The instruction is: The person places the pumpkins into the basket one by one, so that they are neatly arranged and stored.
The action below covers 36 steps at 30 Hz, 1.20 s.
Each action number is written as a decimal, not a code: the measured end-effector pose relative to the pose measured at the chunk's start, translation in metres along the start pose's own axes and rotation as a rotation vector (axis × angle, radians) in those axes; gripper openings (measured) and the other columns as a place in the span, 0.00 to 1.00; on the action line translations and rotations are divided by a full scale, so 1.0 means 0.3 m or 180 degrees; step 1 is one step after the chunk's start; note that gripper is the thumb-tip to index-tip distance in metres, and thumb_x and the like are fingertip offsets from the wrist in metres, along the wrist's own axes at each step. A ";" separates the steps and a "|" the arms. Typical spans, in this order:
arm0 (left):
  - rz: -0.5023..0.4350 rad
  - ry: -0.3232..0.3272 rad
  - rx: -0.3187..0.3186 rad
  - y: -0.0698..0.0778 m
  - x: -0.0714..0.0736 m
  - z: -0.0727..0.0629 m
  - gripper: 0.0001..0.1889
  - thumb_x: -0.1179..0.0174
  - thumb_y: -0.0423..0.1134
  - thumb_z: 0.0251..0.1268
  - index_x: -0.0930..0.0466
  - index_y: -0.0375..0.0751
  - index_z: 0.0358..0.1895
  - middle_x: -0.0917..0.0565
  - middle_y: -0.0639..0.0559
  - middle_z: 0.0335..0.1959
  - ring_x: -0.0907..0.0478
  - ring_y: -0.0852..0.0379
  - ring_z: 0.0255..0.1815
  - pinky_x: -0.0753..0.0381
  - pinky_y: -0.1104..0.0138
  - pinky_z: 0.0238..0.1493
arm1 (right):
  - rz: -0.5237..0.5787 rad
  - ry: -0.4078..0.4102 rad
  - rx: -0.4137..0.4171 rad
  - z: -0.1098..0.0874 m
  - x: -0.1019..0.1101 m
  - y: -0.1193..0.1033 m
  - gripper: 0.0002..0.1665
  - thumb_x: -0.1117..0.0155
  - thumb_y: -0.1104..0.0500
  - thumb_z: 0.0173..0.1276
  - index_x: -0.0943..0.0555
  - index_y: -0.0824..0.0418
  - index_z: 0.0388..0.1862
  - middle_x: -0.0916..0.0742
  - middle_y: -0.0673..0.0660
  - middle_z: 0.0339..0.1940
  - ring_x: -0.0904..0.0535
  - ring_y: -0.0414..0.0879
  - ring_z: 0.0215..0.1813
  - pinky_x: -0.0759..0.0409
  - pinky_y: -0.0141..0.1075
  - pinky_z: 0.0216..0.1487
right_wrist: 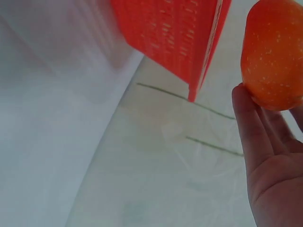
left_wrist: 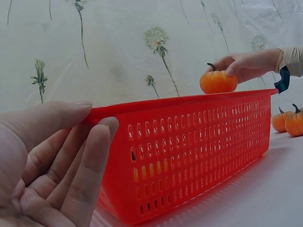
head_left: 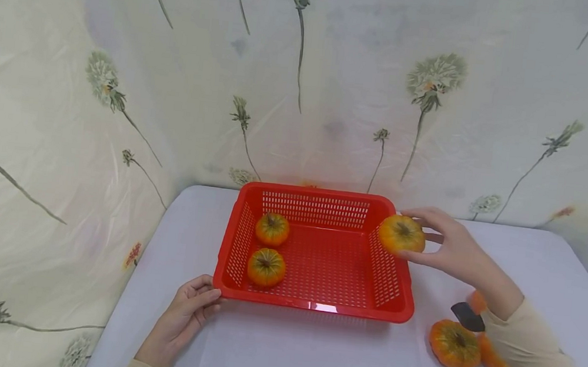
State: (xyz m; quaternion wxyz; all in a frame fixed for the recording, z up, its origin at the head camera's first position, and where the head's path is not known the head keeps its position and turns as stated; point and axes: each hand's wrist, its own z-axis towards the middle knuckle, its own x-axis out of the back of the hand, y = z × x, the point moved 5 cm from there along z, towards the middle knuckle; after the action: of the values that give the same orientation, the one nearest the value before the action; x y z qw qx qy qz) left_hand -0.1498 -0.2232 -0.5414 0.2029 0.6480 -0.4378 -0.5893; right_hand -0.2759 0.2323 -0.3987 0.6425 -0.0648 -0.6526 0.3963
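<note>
A red plastic basket (head_left: 313, 310) with slotted walls stands on the white table. My left hand (head_left: 187, 315) pinches its front left corner, thumb on top of the rim and fingers below, as the left wrist view shows. My right hand (head_left: 450, 246) grips a small orange pumpkin (head_left: 402, 235) at the basket's right wall, raised above the rim. Inside the basket on the left sit two more pumpkins, one at the back (head_left: 272, 229) and one nearer the front (head_left: 266, 268). In the right wrist view the held pumpkin (right_wrist: 273, 56) rests against my fingertips, beside the basket wall.
Right of the basket lies another pumpkin (head_left: 455, 345), with more orange pieces (head_left: 496, 361) partly hidden under my right sleeve. Behind the table hangs a pale curtain (head_left: 334, 93) printed with dandelions, and it also runs along the left side.
</note>
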 end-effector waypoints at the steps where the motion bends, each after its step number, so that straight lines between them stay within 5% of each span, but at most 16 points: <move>1: -0.0001 -0.0012 -0.0004 0.000 0.000 0.000 0.09 0.45 0.28 0.77 0.18 0.47 0.46 0.14 0.57 0.42 0.14 0.64 0.41 0.13 0.76 0.45 | 0.0015 -0.0006 0.0017 0.006 -0.005 -0.005 0.42 0.19 0.49 0.60 0.26 0.51 0.71 0.21 0.56 0.68 0.24 0.52 0.64 0.12 0.46 0.58; 5: 0.0012 -0.0042 -0.0010 0.000 -0.001 0.001 0.10 0.45 0.28 0.77 0.18 0.47 0.46 0.13 0.57 0.42 0.14 0.64 0.41 0.13 0.76 0.45 | 0.0134 -0.0030 0.0016 0.031 -0.026 -0.022 0.41 0.18 0.50 0.59 0.25 0.52 0.70 0.20 0.56 0.67 0.23 0.53 0.64 0.16 0.61 0.60; 17: 0.0063 0.0090 0.0042 0.000 0.000 -0.006 0.08 0.43 0.30 0.76 0.18 0.47 0.46 0.14 0.57 0.42 0.14 0.64 0.41 0.13 0.76 0.46 | 0.0357 -0.0163 0.0007 0.084 -0.074 -0.074 0.41 0.20 0.50 0.60 0.26 0.52 0.71 0.20 0.56 0.66 0.24 0.56 0.66 0.18 0.63 0.63; 28: 0.0054 -0.0018 -0.0044 -0.001 0.002 0.003 0.11 0.46 0.28 0.77 0.17 0.48 0.44 0.13 0.57 0.40 0.12 0.64 0.40 0.12 0.76 0.45 | 0.0324 -0.0296 0.0135 0.138 -0.113 -0.130 0.41 0.20 0.48 0.60 0.25 0.52 0.71 0.17 0.55 0.63 0.21 0.53 0.64 0.14 0.52 0.60; 36: 0.0064 -0.0017 -0.0026 -0.001 0.001 0.001 0.10 0.45 0.28 0.77 0.18 0.48 0.44 0.13 0.57 0.40 0.13 0.64 0.41 0.12 0.76 0.46 | 0.0327 -0.0315 0.0158 0.176 -0.135 -0.145 0.41 0.19 0.47 0.59 0.25 0.50 0.70 0.17 0.54 0.64 0.23 0.54 0.66 0.14 0.53 0.60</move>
State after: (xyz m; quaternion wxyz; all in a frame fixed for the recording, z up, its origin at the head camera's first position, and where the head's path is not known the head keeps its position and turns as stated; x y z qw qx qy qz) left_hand -0.1500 -0.2234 -0.5420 0.2102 0.6412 -0.4424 -0.5908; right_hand -0.2975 0.1559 -0.3971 0.5897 -0.0626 -0.6694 0.4475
